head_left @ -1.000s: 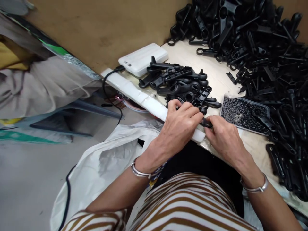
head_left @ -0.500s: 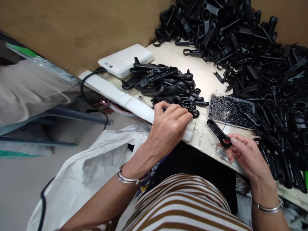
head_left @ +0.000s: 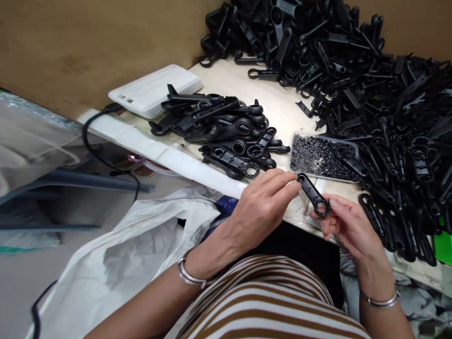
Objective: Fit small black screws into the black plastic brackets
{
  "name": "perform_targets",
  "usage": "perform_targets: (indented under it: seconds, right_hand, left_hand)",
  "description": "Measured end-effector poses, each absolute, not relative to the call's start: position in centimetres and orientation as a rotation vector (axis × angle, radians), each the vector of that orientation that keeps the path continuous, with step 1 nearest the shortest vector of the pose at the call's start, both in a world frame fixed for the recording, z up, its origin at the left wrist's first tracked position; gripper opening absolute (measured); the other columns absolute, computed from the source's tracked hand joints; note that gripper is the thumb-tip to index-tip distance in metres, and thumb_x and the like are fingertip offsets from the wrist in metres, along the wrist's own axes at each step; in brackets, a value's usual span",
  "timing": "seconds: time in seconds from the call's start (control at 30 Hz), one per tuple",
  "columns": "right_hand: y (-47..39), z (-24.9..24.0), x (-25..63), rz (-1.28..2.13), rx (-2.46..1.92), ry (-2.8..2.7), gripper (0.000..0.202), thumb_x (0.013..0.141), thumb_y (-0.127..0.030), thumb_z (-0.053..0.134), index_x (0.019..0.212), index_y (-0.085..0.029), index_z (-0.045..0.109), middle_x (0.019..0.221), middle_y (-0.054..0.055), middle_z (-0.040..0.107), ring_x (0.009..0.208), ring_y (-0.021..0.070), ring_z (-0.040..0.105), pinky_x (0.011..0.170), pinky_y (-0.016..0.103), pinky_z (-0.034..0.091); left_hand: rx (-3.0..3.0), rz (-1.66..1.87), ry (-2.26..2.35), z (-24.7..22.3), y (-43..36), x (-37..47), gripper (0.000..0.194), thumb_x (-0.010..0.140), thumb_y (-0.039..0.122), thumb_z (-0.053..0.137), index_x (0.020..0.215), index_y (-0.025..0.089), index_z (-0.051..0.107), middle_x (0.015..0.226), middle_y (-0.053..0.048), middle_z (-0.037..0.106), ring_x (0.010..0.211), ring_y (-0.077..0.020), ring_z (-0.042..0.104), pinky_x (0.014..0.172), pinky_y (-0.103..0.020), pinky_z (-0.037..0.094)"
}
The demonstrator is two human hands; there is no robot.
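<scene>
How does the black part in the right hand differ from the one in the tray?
The held part is gripped at its ring end by the right hand; the tray part lies on small bits. The held part's ring is at its near end; the tray part's ring is at its far end. Both are black, long and ringed.

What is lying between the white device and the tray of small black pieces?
In the head view, a heap of black plastic parts lies between the white device and the tray.
</scene>
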State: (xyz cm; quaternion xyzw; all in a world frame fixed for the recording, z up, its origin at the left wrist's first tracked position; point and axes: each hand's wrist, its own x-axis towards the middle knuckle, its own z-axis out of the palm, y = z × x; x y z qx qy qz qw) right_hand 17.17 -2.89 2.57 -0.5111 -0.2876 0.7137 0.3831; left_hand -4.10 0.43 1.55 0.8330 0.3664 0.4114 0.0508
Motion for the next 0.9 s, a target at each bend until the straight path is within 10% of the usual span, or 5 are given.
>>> perform_targets:
  seconds: [0.23,0.9]
  right_hand:
    - [-2.9,2.5,17.5,1.801,-1.324,-0.813,0.031,0.083,-0.041,0.072,0.103,-0.018,0.069,0.078,0.003,0.071,0.049,0.0116,0.065,0.046,0.021,0.054]
    - [-3.0,2.4,18.4,1.503,-1.459,-0.818,0.045,0.073,-0.035,0.082,0.112,-0.018,0.067,0.089,0.006,0.073,0.070,0.0176,0.073,0.061,0.028,0.063]
  left_hand:
    - [2.736,0.973,1.024,1.8,1.2,-4.2,0.025,0.094,0.004,0.042,0.109,0.011,0.061,0.121,-0.011,0.066,0.112,-0.0228,0.057,0.087,-0.035,0.047]
    - [2.540,0.828,0.937,1.5,1.4,-2.6,0.017,0.095,0.010,0.048,0.089,0.012,0.063,0.088,-0.007,0.063,0.086,-0.0179,0.053,0.078,-0.027,0.047]
